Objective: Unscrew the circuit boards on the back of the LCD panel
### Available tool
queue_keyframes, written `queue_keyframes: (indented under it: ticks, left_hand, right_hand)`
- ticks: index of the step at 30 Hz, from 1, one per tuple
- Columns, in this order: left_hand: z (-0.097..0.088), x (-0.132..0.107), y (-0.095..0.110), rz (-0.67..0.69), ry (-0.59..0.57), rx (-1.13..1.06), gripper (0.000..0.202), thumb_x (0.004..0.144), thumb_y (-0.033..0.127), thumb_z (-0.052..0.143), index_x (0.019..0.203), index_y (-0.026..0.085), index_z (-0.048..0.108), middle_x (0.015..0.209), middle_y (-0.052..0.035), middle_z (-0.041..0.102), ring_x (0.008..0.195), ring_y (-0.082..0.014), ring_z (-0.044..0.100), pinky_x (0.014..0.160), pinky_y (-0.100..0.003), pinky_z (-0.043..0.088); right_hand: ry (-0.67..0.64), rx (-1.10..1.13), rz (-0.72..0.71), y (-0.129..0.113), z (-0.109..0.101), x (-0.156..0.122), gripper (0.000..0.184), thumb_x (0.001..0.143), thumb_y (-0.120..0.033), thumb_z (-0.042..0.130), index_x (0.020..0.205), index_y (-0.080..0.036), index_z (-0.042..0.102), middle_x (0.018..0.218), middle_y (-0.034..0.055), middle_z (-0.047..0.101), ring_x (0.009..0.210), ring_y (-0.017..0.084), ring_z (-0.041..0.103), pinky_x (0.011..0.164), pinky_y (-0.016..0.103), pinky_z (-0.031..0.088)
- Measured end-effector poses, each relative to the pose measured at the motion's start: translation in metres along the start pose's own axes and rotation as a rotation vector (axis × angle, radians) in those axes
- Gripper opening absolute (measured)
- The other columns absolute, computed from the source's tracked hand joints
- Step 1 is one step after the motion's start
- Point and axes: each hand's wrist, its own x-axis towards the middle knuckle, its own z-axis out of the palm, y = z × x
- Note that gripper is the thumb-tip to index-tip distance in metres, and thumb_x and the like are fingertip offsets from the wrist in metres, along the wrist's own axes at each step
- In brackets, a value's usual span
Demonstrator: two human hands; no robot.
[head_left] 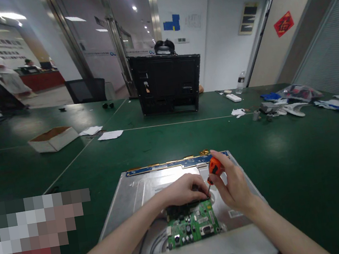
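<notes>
My right hand is closed round a small orange-handled screwdriver, its thin shaft slanting down towards 7 o'clock to the far edge of the green circuit board. My left hand lies curled on that edge, just beside the tip; I cannot tell if it grips anything. The board sits on a silver metal monitor back on the dark green table. A black upright monitor stands at 12 o'clock, an open cardboard box at 10 o'clock
</notes>
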Motion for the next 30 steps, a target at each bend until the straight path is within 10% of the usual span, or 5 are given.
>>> queue_keyframes:
  ticks: [30]
  left_hand:
    - [0.001, 0.0007, -0.0012, -0.031, 0.015, -0.03, 0.016, 0.075, 0.01, 0.07, 0.087, 0.018, 0.077, 0.082, -0.0005, 0.072, 0.076, -0.0154, 0.063, 0.072, -0.023, 0.048]
  right_hand:
    - [-0.005, -0.012, -0.025, 0.0009, -0.0027, -0.0013, 0.05, 0.095, -0.019, 0.047, 0.144, -0.022, 0.035, 0.086, 0.0027, 0.062, 0.061, 0.015, 0.057, 0.053, 0.027, 0.051]
